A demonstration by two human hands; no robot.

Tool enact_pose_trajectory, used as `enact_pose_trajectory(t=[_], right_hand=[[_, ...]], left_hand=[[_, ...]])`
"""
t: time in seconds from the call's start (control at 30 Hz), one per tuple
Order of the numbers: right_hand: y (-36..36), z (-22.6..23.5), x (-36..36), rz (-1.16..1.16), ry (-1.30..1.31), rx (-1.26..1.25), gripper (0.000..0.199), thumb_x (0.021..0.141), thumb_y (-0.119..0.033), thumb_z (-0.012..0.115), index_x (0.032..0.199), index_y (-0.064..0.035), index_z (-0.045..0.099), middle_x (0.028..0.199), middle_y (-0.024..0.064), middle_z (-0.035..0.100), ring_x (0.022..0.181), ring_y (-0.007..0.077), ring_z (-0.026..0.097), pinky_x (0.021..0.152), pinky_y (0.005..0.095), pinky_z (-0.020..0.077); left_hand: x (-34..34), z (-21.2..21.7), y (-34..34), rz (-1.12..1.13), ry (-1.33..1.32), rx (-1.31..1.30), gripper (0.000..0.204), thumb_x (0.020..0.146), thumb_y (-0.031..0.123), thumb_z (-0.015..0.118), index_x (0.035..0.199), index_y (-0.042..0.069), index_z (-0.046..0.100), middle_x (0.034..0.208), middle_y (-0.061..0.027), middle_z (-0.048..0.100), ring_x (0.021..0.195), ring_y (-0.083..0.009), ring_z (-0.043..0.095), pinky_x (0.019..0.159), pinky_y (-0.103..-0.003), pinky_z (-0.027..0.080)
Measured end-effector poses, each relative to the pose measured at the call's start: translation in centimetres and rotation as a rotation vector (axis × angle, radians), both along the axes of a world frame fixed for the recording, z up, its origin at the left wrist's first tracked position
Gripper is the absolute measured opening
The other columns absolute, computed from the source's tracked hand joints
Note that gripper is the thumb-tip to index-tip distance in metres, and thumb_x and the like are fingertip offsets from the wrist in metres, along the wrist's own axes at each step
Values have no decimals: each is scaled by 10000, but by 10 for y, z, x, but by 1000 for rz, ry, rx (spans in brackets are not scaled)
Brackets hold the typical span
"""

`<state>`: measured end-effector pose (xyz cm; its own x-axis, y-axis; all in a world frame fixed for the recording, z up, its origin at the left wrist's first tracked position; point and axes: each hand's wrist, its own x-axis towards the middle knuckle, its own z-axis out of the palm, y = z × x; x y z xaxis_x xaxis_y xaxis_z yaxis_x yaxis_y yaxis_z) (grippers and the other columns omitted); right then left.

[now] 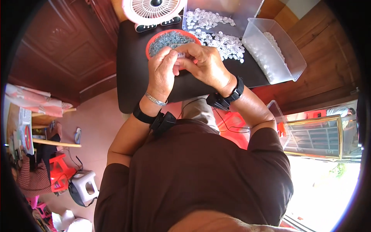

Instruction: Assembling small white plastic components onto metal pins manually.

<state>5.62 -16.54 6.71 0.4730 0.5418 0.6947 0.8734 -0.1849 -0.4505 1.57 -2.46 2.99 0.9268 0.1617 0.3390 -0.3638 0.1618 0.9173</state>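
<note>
Your hands meet at the near side of the red bowl (148, 47).
Your left hand (161, 71) and right hand (208, 67) have fingertips drawn together on a small white piece (181, 55) above the bowl; their exact grip is partly hidden. Right of the bowl lie clear pieces (228, 44), then a translucent bin (292, 60); beyond it stands a fan (154, 11).

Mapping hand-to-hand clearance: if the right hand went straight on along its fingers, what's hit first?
Likely the left hand: the right hand points at it. Their fingertips look close; depth is unclear, so contact can't be confirmed.
</note>
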Motion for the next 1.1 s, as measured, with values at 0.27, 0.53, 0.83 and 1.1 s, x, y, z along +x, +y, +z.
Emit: enact_pose_trajectory(t=[0.27,0.53,0.83,1.1], right_hand=[[6,-32,-25,124,303,63,265,784,-63,712,1043,-48,656,794,70,659,656,122,641,588,239,510],[20,-33,-43,119,357,131,247,766,-59,726,1006,-50,668,844,83,664,704,137,656,622,243,524],[24,-35,-61,62,113,118,223,751,-62,715,966,-38,661,826,92,657,716,228,659,627,300,530],[17,-41,-69,-7,117,119,209,748,-63,716,947,-44,656,805,98,652,720,237,658,627,307,530]], left_hand=[[-36,-18,12,21,11,38,306,969,250,447,831,5,567,614,-6,506,537,-61,470,496,-190,357],[-55,-19,23,21,19,57,298,971,232,427,860,-5,571,666,-24,524,577,-71,490,532,-200,380],[-70,-23,27,16,2,15,236,931,187,471,838,-1,581,672,-25,585,560,-72,501,523,-206,401],[-73,-26,11,157,-115,176,209,914,153,493,808,-3,582,638,-12,560,558,-54,476,501,-211,382]])
